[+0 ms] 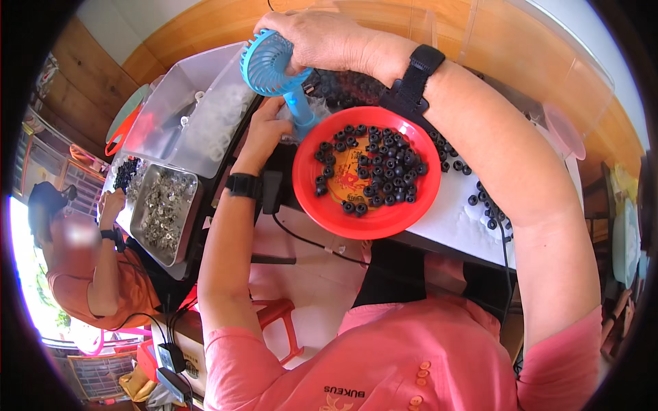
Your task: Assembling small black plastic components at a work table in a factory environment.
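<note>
My right hand (301, 40) is closed round the head of a small blue handheld fan (266, 65), fingers on the cage's far side. The fan stands tilted, its handle running down behind the red plate's left rim. Beside that handle is my left hand (266, 133), fingers bent; whether they touch the fan or pinch something else is hidden. A red round plate (367, 229) in front of me holds many small black ring-shaped parts (391, 168), mostly on its right side. Clear plastic film (319, 109) lies behind the fan handle.
Left of me are a clear plastic bin (164, 103) with white parts and a metal tray (164, 257) of small metallic pieces. More black parts (490, 209) lie on the white tabletop (439, 226). A co-worker (103, 267) sits at left. Cables hang from both my wrists.
</note>
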Demonstrator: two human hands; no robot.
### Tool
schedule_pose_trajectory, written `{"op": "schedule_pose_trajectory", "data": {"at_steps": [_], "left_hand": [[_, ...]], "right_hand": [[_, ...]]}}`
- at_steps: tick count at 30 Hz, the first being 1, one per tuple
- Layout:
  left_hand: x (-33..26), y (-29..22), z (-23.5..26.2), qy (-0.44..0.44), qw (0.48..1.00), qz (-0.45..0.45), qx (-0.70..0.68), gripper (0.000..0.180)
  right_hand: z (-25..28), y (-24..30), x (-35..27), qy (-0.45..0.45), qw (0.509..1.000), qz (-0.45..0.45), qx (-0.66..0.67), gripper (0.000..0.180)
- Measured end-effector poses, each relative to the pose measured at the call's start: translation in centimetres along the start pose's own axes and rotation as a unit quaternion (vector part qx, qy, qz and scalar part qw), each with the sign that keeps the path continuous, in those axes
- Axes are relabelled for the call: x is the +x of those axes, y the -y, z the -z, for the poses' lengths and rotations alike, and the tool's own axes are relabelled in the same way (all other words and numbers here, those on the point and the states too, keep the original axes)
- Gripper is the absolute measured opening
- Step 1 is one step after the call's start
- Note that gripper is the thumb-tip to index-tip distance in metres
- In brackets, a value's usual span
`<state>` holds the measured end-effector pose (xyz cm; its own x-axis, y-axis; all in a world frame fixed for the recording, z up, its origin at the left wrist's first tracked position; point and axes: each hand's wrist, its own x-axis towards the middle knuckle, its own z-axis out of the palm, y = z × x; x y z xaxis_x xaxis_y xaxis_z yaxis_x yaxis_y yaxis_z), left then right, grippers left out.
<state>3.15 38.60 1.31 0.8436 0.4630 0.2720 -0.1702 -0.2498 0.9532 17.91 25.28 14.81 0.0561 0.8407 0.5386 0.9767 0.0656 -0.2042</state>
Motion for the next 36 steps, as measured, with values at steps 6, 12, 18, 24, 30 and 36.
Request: {"op": "schedule_pose_trajectory", "data": {"at_steps": [6, 12, 18, 24, 30, 36], "left_hand": [[0.4, 0.4, 1.0, 0.037, 0.989, 0.047, 0.134, 0.063], [0.1, -0.1, 1.2, 0.019, 0.999, 0.037, -0.017, 0.062], [0.0, 0.2, 1.8, -0.039, 0.994, 0.025, -0.094, 0.058], [0.6, 0.6, 0.8, 0.051, 0.989, -0.026, 0.137, 0.053], [0.9, 1.0, 2.5, -0.011, 1.000, 0.022, 0.005, 0.061], [-0.8, -2.6, 0.3, -0.007, 0.998, 0.013, 0.069, 0.062]], "right_hand": [[0.5, 1.0, -0.3, -0.011, 0.999, -0.023, -0.029, 0.079], [1.5, 0.5, -1.9, -0.079, 0.995, -0.013, -0.056, 0.073], [6.7, 3.1, -7.1, -0.054, 0.998, -0.026, -0.019, 0.047], [11.0, 7.2, -16.0, -0.053, 0.986, -0.059, 0.147, 0.025], [15.6, 10.5, -24.1, -0.010, 0.976, -0.135, 0.169, 0.021], [16.5, 11.3, -32.4, -0.016, 0.967, -0.187, 0.171, 0.020]]}}
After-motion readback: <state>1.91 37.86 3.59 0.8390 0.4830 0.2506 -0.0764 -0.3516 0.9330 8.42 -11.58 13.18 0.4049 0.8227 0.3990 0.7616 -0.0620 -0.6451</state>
